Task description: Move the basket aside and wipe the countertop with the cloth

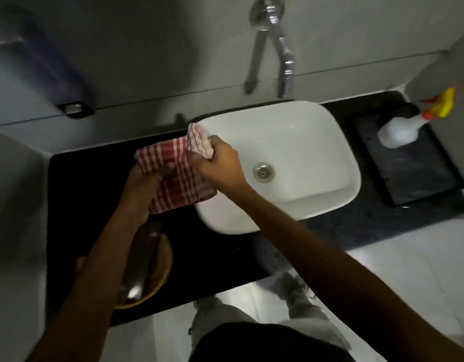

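Both arms reach forward; left hand (143, 182) and right hand (220, 163) are clenched, fingers curled tight.

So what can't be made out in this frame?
- Basket, head view: mostly hidden under the left forearm; its dark contents are unclear.
- Left hand: fingers tucked into the cloth.
- Spray bottle: blurred, label unreadable.
- Countertop: too dark to judge whether it is wet or dirty.

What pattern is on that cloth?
Red and white checks on the cloth, seen in the head view.
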`<state>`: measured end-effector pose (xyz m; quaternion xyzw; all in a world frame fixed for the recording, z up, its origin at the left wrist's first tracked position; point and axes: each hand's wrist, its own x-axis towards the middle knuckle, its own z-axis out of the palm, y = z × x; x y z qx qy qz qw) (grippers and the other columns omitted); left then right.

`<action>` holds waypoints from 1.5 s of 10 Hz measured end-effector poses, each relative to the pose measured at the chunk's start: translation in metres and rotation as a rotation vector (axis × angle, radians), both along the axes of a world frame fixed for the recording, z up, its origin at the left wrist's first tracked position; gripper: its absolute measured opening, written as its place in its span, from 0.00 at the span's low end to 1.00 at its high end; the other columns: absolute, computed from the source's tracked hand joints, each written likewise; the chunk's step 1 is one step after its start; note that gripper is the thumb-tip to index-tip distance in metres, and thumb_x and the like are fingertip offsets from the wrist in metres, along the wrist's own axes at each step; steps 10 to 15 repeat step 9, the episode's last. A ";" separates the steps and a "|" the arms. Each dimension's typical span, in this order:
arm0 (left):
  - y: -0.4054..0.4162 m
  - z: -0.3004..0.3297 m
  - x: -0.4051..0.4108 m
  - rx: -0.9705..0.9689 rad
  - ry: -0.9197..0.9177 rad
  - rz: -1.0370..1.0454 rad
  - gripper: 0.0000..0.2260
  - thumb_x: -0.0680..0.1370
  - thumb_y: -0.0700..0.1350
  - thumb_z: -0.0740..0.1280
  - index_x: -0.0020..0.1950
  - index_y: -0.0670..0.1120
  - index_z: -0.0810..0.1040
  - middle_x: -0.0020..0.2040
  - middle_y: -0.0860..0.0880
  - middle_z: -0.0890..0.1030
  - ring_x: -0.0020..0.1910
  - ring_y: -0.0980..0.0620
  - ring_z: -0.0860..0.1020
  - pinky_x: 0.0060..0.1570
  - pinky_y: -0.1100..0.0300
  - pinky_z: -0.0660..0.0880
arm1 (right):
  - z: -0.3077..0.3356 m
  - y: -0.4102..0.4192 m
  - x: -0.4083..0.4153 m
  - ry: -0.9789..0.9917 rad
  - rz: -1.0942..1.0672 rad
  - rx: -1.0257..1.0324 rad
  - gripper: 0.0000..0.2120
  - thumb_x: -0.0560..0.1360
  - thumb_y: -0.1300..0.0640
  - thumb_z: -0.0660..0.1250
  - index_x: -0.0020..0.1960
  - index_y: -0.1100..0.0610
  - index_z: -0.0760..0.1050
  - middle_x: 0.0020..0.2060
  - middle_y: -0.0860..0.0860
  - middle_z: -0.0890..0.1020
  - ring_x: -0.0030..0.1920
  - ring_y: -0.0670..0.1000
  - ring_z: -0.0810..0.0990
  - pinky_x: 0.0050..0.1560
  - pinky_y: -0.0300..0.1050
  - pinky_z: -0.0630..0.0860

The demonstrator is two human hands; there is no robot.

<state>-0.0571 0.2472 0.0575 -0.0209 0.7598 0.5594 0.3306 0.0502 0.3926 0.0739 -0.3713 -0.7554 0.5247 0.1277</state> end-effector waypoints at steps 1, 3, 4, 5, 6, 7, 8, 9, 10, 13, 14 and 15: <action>0.070 0.007 0.063 0.096 -0.045 -0.096 0.07 0.78 0.42 0.70 0.52 0.54 0.84 0.41 0.61 0.87 0.41 0.62 0.85 0.44 0.62 0.79 | 0.012 0.071 0.075 -0.008 -0.104 0.041 0.14 0.72 0.46 0.72 0.55 0.50 0.78 0.43 0.44 0.84 0.42 0.45 0.83 0.37 0.29 0.74; 0.271 0.003 0.256 0.131 -0.172 -0.277 0.15 0.82 0.39 0.63 0.66 0.51 0.78 0.59 0.46 0.84 0.49 0.49 0.82 0.46 0.57 0.80 | -0.007 0.263 0.289 -0.212 -0.261 0.102 0.13 0.73 0.47 0.71 0.51 0.57 0.82 0.44 0.54 0.86 0.49 0.56 0.84 0.51 0.50 0.80; 0.369 -0.017 0.356 0.097 -0.256 -0.375 0.15 0.82 0.37 0.60 0.64 0.52 0.78 0.63 0.43 0.84 0.46 0.51 0.82 0.39 0.58 0.79 | -0.026 0.360 0.390 -0.390 -0.314 0.093 0.18 0.75 0.45 0.71 0.41 0.60 0.78 0.37 0.56 0.83 0.44 0.58 0.82 0.45 0.48 0.75; 0.417 -0.032 0.404 0.051 -0.363 -0.413 0.17 0.84 0.39 0.59 0.69 0.51 0.77 0.66 0.43 0.83 0.54 0.45 0.83 0.48 0.50 0.80 | -0.036 0.404 0.432 -0.457 -0.334 0.084 0.21 0.73 0.41 0.68 0.34 0.58 0.73 0.32 0.53 0.78 0.41 0.55 0.79 0.44 0.44 0.70; 0.469 -0.050 0.443 -0.045 -0.439 -0.439 0.17 0.87 0.43 0.58 0.75 0.48 0.73 0.67 0.43 0.80 0.61 0.40 0.80 0.52 0.45 0.78 | -0.057 0.458 0.467 -0.454 -0.314 0.039 0.23 0.75 0.37 0.62 0.31 0.54 0.70 0.32 0.52 0.77 0.44 0.58 0.81 0.44 0.45 0.71; 0.486 -0.058 0.448 -0.119 -0.392 -0.541 0.12 0.87 0.42 0.58 0.67 0.45 0.77 0.59 0.42 0.81 0.53 0.43 0.80 0.51 0.48 0.77 | -0.068 0.479 0.482 -0.517 -0.205 -0.050 0.19 0.82 0.42 0.62 0.47 0.56 0.80 0.50 0.60 0.84 0.55 0.62 0.82 0.51 0.48 0.76; 0.489 -0.057 0.447 -0.196 -0.011 -0.621 0.08 0.84 0.41 0.60 0.57 0.42 0.78 0.54 0.43 0.81 0.53 0.44 0.79 0.54 0.51 0.75 | -0.073 0.488 0.485 -0.628 -0.044 0.091 0.18 0.83 0.54 0.62 0.68 0.64 0.75 0.66 0.63 0.78 0.65 0.63 0.78 0.61 0.48 0.74; 0.479 -0.042 0.436 -0.211 0.389 -0.582 0.18 0.85 0.46 0.62 0.73 0.41 0.74 0.71 0.41 0.77 0.73 0.42 0.73 0.72 0.49 0.70 | -0.068 0.479 0.470 -0.440 -0.050 0.302 0.18 0.81 0.56 0.64 0.69 0.63 0.75 0.67 0.62 0.78 0.70 0.63 0.75 0.70 0.50 0.70; 0.479 -0.042 0.436 -0.211 0.389 -0.582 0.18 0.85 0.46 0.62 0.73 0.41 0.74 0.71 0.41 0.77 0.73 0.42 0.73 0.72 0.49 0.70 | -0.068 0.479 0.470 -0.440 -0.050 0.302 0.18 0.81 0.56 0.64 0.69 0.63 0.75 0.67 0.62 0.78 0.70 0.63 0.75 0.70 0.50 0.70; 0.479 -0.042 0.436 -0.211 0.389 -0.582 0.18 0.85 0.46 0.62 0.73 0.41 0.74 0.71 0.41 0.77 0.73 0.42 0.73 0.72 0.49 0.70 | -0.068 0.479 0.470 -0.440 -0.050 0.302 0.18 0.81 0.56 0.64 0.69 0.63 0.75 0.67 0.62 0.78 0.70 0.63 0.75 0.70 0.50 0.70; 0.479 -0.042 0.436 -0.211 0.389 -0.582 0.18 0.85 0.46 0.62 0.73 0.41 0.74 0.71 0.41 0.77 0.73 0.42 0.73 0.72 0.49 0.70 | -0.068 0.479 0.470 -0.440 -0.050 0.302 0.18 0.81 0.56 0.64 0.69 0.63 0.75 0.67 0.62 0.78 0.70 0.63 0.75 0.70 0.50 0.70; 0.479 -0.042 0.436 -0.211 0.389 -0.582 0.18 0.85 0.46 0.62 0.73 0.41 0.74 0.71 0.41 0.77 0.73 0.42 0.73 0.72 0.49 0.70 | -0.068 0.479 0.470 -0.440 -0.050 0.302 0.18 0.81 0.56 0.64 0.69 0.63 0.75 0.67 0.62 0.78 0.70 0.63 0.75 0.70 0.50 0.70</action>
